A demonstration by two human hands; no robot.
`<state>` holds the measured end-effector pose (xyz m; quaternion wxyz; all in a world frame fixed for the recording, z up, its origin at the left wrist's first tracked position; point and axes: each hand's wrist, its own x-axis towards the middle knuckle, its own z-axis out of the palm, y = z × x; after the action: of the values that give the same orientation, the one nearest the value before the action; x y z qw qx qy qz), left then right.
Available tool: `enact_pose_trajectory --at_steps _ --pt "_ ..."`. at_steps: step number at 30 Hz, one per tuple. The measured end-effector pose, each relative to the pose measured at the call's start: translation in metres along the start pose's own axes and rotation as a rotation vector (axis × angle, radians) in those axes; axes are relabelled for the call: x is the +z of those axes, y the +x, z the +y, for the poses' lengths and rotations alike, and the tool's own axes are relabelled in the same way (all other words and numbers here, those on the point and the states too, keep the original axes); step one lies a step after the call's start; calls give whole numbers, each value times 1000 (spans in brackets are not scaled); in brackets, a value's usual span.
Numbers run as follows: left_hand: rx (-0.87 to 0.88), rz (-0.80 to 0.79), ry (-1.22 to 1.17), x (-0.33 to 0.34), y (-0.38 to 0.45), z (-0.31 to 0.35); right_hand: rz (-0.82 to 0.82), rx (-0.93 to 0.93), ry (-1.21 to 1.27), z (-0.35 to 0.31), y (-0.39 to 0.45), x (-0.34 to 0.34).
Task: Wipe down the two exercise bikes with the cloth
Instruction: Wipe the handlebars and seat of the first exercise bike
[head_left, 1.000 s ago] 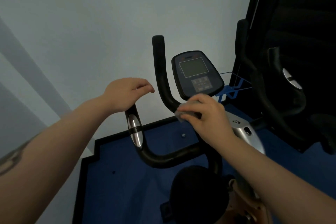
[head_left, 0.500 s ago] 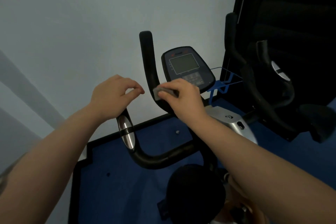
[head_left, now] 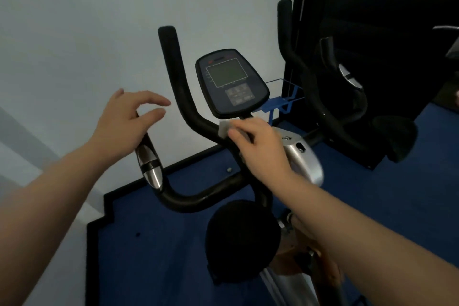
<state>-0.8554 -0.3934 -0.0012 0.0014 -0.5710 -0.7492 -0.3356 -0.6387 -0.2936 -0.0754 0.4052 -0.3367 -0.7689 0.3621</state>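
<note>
Fingers pinching cloth on handlebar, console above, left hand loosely spread, seemingly empty

Both forearms bare; no sleeves, gloves, jewellery.

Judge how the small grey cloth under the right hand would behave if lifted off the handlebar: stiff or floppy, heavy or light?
Probably floppy: the cloth bends over the round handlebar under the right hand rather than standing off it. Likely light, since the fingers alone cover most of it. It looks folded, so it may fall open when lifted.
</note>
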Motion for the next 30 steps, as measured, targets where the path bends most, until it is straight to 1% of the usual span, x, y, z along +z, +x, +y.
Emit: enact_pose_trajectory --at_steps 3,6,7,9,11,13,15,18,20,23,26,28,29,30 --pt "-48 166 -195 4 -36 19 67 -134 -74 12 -51 -20" --pt "-114 318 -441 18 -66 51 -6 -150 -58 15 -44 -31" --pt "-130 334 -520 24 -72 62 -31 -118 -39 13 -31 -31" --pt "-143 298 -587 42 -86 83 -42 -39 24 7 -15 -30" --pt "-150 233 -546 60 -99 95 -4 -12 51 9 -28 -28" --pt "-194 160 -506 76 -113 99 25 -68 31 15 -66 -31" --pt "-234 94 -460 87 -123 96 12 -133 6 18 -87 -40" --pt "-252 -6 -313 94 -128 95 -110 -153 -43 19 -55 -51" --pt "-272 -37 -242 94 -130 95 -106 -125 -22 16 -46 -48" --pt "-327 -19 -224 94 -131 94 -33 -120 16 25 -89 -43" --pt "-377 54 -204 96 -132 94 -63 -151 61 34 -130 -51" --pt "-411 82 -196 96 -133 95 -119 -251 23 38 -118 -60" --pt "-430 94 -193 96 -133 95 -125 -281 18 39 -105 -62" --pt "-447 109 -183 97 -133 95 -111 -269 43 40 -93 -61"
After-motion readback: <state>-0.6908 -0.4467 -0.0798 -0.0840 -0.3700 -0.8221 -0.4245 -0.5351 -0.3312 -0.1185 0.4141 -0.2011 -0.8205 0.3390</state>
